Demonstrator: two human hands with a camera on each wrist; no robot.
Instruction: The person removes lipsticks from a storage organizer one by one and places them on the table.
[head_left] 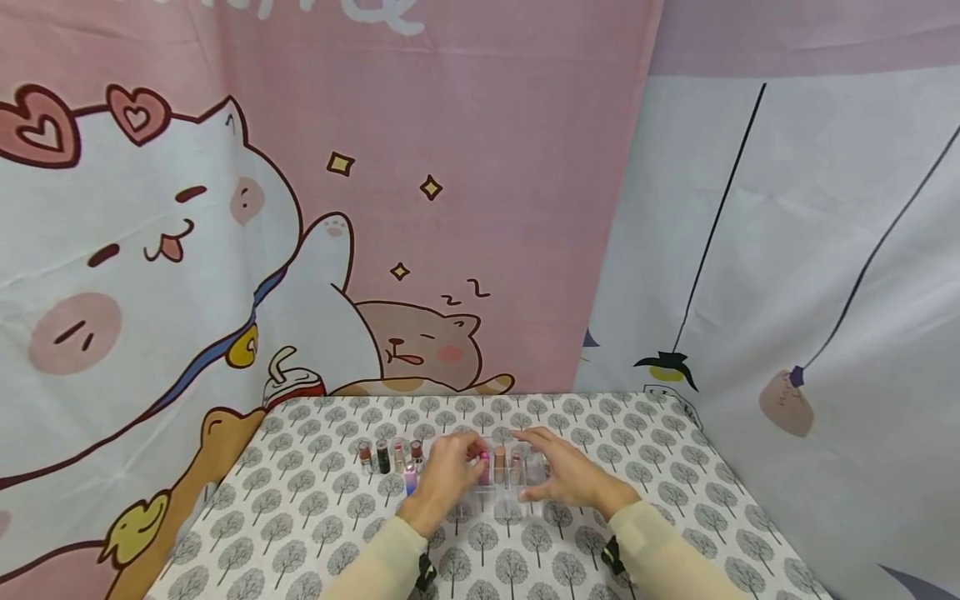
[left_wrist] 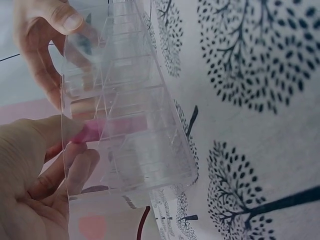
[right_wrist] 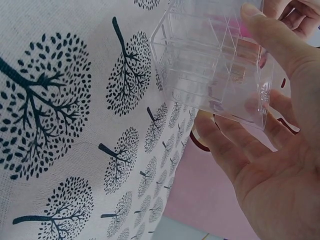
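A clear plastic lipstick organizer [head_left: 506, 502] with several compartments sits on the tablecloth between the hands. With thumb and fingers my left hand [head_left: 447, 471] pinches the top of a pink lipstick tube [left_wrist: 115, 125], whose lower part is inside one compartment. My right hand [head_left: 572, 471] grips the organizer's right end, thumb on the near side and fingers toward the far side. Beside the pink tube, a brown-topped lipstick [head_left: 500, 463] and another lipstick [head_left: 516, 469] stand in neighbouring compartments. The left wrist view shows the near compartments through the transparent wall.
Left of the organizer several lipsticks stand in a row, among them a black one [head_left: 383, 457] and a dark red one [head_left: 365, 454]. A purple-blue tube [head_left: 410, 479] is close to the left hand. Tree-patterned cloth [head_left: 315, 533] covers the table; a cartoon curtain [head_left: 510, 208] hangs behind.
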